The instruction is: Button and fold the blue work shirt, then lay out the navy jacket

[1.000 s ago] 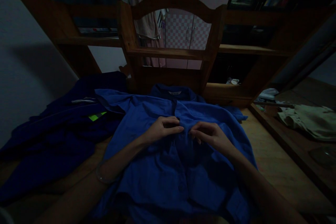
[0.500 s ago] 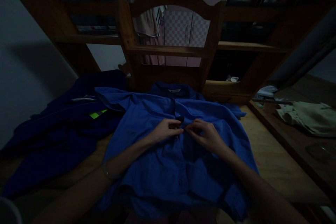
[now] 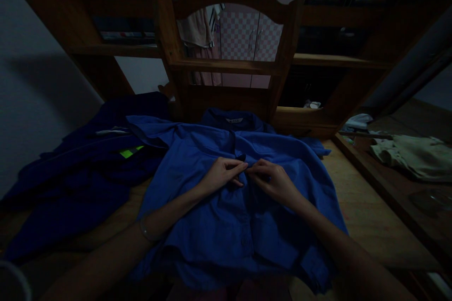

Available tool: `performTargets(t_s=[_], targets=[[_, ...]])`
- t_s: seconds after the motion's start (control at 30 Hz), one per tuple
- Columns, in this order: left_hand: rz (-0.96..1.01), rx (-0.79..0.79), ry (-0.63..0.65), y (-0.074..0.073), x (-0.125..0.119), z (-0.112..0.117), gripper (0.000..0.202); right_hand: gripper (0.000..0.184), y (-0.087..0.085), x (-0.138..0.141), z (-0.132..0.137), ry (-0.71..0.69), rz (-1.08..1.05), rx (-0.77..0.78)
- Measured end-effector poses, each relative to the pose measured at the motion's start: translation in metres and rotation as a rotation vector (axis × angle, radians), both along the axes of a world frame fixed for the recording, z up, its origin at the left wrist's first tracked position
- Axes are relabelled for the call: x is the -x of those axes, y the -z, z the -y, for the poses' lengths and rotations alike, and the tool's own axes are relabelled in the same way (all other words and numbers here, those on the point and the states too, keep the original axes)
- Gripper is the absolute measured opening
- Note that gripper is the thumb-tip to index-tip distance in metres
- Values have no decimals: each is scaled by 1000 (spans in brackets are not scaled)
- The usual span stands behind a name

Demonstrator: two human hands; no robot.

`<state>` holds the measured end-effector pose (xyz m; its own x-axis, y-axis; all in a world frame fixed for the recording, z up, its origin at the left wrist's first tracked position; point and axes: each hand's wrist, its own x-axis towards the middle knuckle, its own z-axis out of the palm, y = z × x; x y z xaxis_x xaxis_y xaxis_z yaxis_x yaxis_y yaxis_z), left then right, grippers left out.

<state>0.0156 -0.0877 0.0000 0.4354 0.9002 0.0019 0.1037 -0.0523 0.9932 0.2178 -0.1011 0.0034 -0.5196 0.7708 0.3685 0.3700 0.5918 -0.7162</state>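
Observation:
A blue button-up shirt [image 3: 219, 225] lies front-up on a wooden surface, its collar toward the far shelf unit. My left hand [image 3: 221, 175] pinches the left edge of the shirt's front placket just below a dark button [image 3: 242, 156]. Fingertip to fingertip with it, my right hand [image 3: 271, 179] pinches the right edge of the placket. Both hands are closed on the cloth at mid-chest. A thin bracelet sits on my left wrist.
A dark navy garment [image 3: 77, 174] with a green tag [image 3: 130, 152] is heaped to the left. A wooden shelf unit [image 3: 226, 66] stands behind the shirt. A pale garment [image 3: 413, 155] lies at the right. Bare wood [image 3: 363, 216] shows right of the shirt.
Both hands have drawn closer together on the placket until their fingertips meet, and have shifted slightly up toward the dark button. The shirt itself has stayed in place.

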Motion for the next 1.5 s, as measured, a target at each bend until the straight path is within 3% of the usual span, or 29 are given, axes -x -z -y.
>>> performTargets(t_s=[0.17,0.3,0.57,0.67,0.77,0.8,0.93,1.0,1.17,1.4,1.5], targets=[[66,18,20,2,0,-2,41,29,1,8,6,14,5,-25],[112,77,67,3,1,-6,43,25,5,6,1,51,-55,47],[229,152,150,1,-1,-5,58,37,15,-3,-17,1,-290,481],[127,-1,106,3,2,-8,58,36,9,-6,-19,-17,-367,556],[-112,-94,5,5,15,-16,59,32,1,-9,-18,-34,-389,586],[-192,-93,32,5,21,-18,57,31,-1,-10,-17,-36,-386,587],[-422,-110,360,2,37,-19,45,28,-7,-13,-16,-43,-341,535],[-475,-179,400,1,38,-16,41,28,-7,-16,-17,-67,-319,521],[-463,-240,364,2,30,-10,32,26,-6,-22,-20,-123,-354,582],[-343,-101,402,-1,28,-9,27,21,-9,-26,-22,-177,-676,811],[-342,-47,322,-1,28,-12,25,23,-13,-26,-19,-193,-752,868]])
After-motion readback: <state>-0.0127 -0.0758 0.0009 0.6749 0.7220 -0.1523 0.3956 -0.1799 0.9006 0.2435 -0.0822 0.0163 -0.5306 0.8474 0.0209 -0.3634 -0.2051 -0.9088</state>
